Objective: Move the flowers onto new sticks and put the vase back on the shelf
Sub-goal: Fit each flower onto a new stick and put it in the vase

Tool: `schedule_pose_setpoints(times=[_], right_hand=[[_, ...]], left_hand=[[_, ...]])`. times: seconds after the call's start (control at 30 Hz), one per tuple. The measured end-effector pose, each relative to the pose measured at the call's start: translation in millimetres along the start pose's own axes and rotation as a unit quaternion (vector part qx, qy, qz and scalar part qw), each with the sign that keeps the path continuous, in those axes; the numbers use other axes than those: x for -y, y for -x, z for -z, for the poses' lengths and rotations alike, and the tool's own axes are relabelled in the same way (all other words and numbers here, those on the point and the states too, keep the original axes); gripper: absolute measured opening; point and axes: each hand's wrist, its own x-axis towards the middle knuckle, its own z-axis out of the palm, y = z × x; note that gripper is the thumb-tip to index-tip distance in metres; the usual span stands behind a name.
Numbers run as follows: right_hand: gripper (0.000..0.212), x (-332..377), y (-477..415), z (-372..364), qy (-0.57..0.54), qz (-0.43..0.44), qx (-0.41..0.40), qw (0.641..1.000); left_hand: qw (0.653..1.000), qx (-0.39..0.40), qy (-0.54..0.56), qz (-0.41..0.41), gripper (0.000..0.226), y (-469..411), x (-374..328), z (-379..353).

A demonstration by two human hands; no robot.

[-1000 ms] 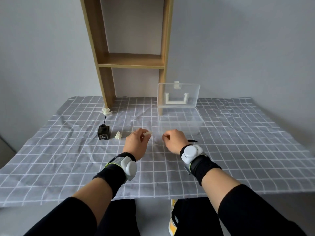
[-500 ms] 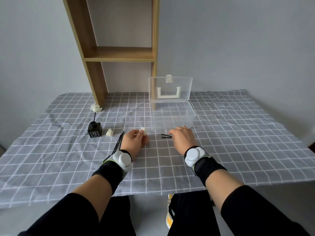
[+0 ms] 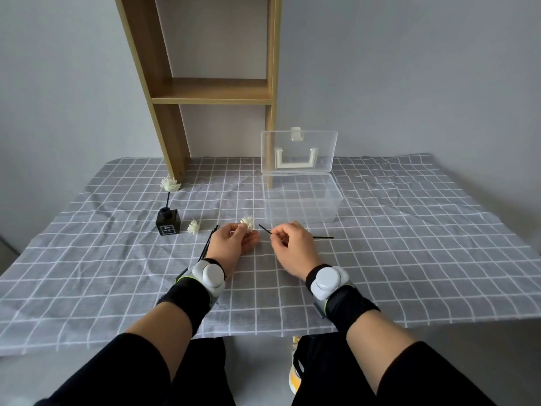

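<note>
My left hand (image 3: 231, 244) pinches a small white flower head (image 3: 247, 223) just above the cloth. My right hand (image 3: 292, 244) holds a thin black stick (image 3: 265, 230) whose tip points toward that flower, a short gap apart. A second black stick (image 3: 323, 237) lies on the cloth to the right of my right hand. A small black square vase (image 3: 167, 222) stands at the left with one white flower on a stick (image 3: 170, 184) in it. Another loose flower head (image 3: 193, 226) lies beside the vase. Several black sticks (image 3: 209, 243) lie partly hidden behind my left wrist.
An open clear plastic box (image 3: 301, 200) with its lid up stands behind my hands. A wooden shelf unit (image 3: 210, 90) rises at the back of the table. A grey checked cloth (image 3: 409, 244) covers the table.
My right hand has lifted one black stick off the cloth and aimed it at the flower. My left hand raised the flower head slightly. The camera view shifted.
</note>
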Motion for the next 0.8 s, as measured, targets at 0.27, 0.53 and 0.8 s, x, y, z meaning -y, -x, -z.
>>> schedule_pose_setpoints(times=[0.27, 0.53, 0.8], right_hand=[[0.009, -6.6, 10.2, -10.8, -0.059, 0.018, -0.023, 0.998], [0.010, -10.1, 9.5, -14.1, -0.041, 0.031, -0.017, 0.999], [0.011, -12.0, 8.9, -16.0, -0.039, 0.036, -0.024, 0.998]], left_hand=[[1.000, 0.000, -0.027, -0.010, 0.026, 1.8, -0.5, -2.0], [0.996, 0.015, -0.079, -0.026, 0.029, 1.9, 0.8, 0.4], [0.994, 0.022, -0.097, -0.038, 0.026, 2.9, 1.3, 0.8]])
